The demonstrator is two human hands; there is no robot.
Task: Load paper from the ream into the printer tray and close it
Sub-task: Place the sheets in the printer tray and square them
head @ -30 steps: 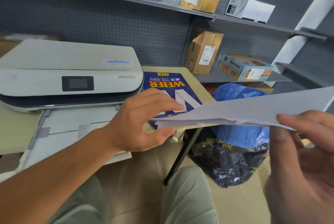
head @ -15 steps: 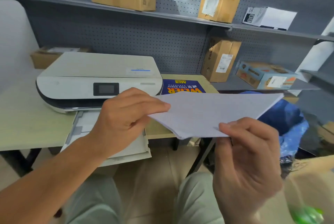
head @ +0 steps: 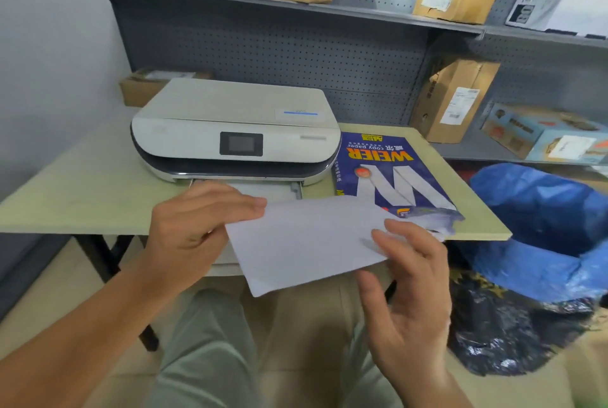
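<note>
Near the front edge of the bench (head: 82,210), just before the printer (head: 235,134), a thin stack of paper (head: 306,243) hangs between two hands. Half a second ago the stack was higher and further right, across the ream; a second ago it was out past the bench's right edge. Now it has come down and left, and its far long edge sits just in front of the open tray (head: 273,189), which juts from the printer's mouth over the front edge, mostly hidden behind the sheets.

The left hand (head: 194,230) holds the stack's left end, its grip clamped on the paper with the fingers on top and the thumb apparently beneath. The right hand (head: 404,279) has the right end pinched between thumb and fingers, though its lower fingers stand loosely spread. The sheets are skewed, the near corner pointing down toward the lap.

The ream (head: 391,174), in its blue wrapper, lies at the right of the printer, reaching the bench's front right corner, its near end torn open.

By my judgement the carry is nearly over and the loading is about to begin: the stack must be squared to the tray, laid flat between the guides and slid in. A skewed entry could catch a corner. The tray stands out, so the closing is not yet done.
</note>
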